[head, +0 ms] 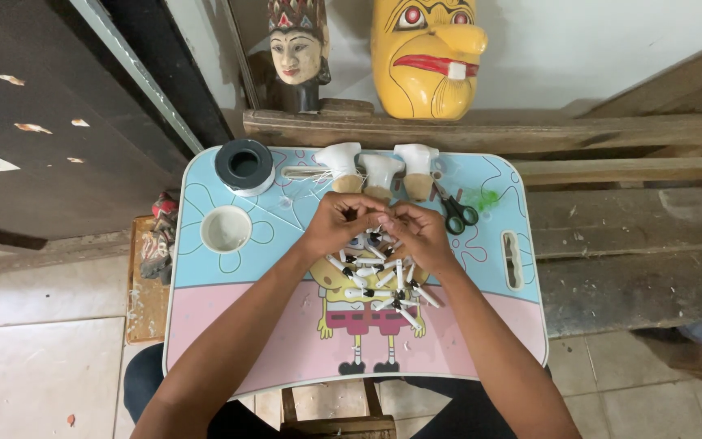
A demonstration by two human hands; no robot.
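Both hands meet at the centre of the frame, over the small table (205, 325). The left hand (336, 221) pinches a tiny dark piece in its fingertips, and the right hand (418, 229) closes on it from the other side — exactly what it grips is too small to tell. Just below lies the pile of small white pieces (383, 284) with dark tips. Best kept low over the pile, fingertips tight. Scissors (455, 211) wait right of the hands — the tape roll (244, 165) sits upper left.

A roll of black tape (244, 165) sits on the small table (205, 317). Scissors (455, 213) lie on it too. Behind the table stands a yellow mask (424, 57).
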